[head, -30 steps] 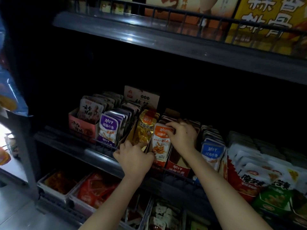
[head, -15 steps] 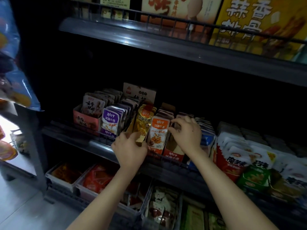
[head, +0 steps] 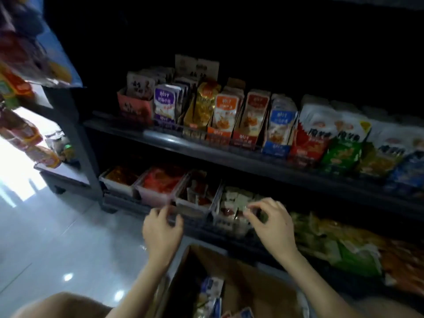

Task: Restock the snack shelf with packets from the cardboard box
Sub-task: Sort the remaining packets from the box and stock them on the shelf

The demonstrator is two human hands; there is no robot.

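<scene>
The left hand [head: 161, 228] and the right hand [head: 270, 223] hang in the air side by side, palms down and fingers loosely bent. Nothing shows in either, though both are blurred and the right fingertips [head: 258, 205] overlap the goods behind them.

The cardboard box [head: 247, 278] sits open directly below the hands and back toward the person, between the two forearms. Its far corner is just under the left wrist. From there its long axis seems to run back toward the person and off to the right.

Inside it, blue-and-white packets [head: 212, 289] lie below the gap between the hands, a little nearer the left. They look propped on edge, long axis roughly upright and tops leaning away toward the shelving, but the dim blur leaves this unsure. The likely next move is a reach down and back, and either hand could make it.

Just beyond the fingertips are low bins [head: 158, 196] of small sachets. Above the hands, the snack shelf [head: 206, 146] carries upright rows of packets, faces forward. A blue row [head: 281, 125] stands up and right of the right hand. Pale floor [head: 57, 237] spreads out to the left.
</scene>
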